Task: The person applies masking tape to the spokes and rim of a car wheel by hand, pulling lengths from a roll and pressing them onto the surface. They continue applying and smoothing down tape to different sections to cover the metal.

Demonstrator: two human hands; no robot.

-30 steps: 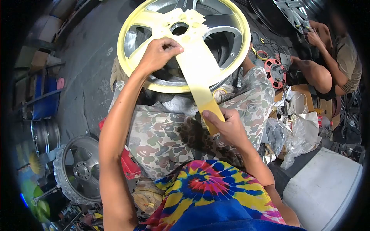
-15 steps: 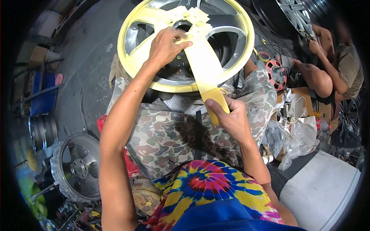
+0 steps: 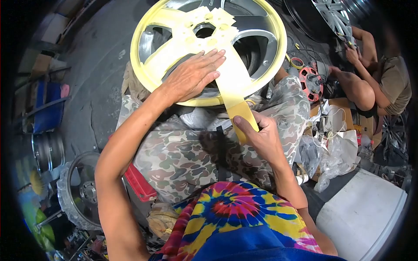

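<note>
A silver alloy wheel (image 3: 257, 26) leans against my camouflage-clad knees, its rim and spokes covered in pale yellow masking tape. My left hand (image 3: 193, 76) lies flat, fingers spread, pressing a wide strip of yellow tape (image 3: 233, 74) onto the lower spoke. My right hand (image 3: 257, 135) pinches the loose lower end of that strip, where the tape roll (image 3: 242, 117) sits against my thumb, just below the rim.
Another person (image 3: 383, 74) sits at the right by a second wheel (image 3: 333, 13). A red-and-black reel (image 3: 310, 82), plastic bags and cardboard litter the floor there. A bare wheel (image 3: 82, 191) lies at the lower left, a red crate (image 3: 139, 182) under my leg, a white block (image 3: 361, 217) at the lower right.
My left hand has gone from pinching the tape near the hub to lying flat on the spoke, sliding down along the strip. The right hand keeps its hold.
</note>
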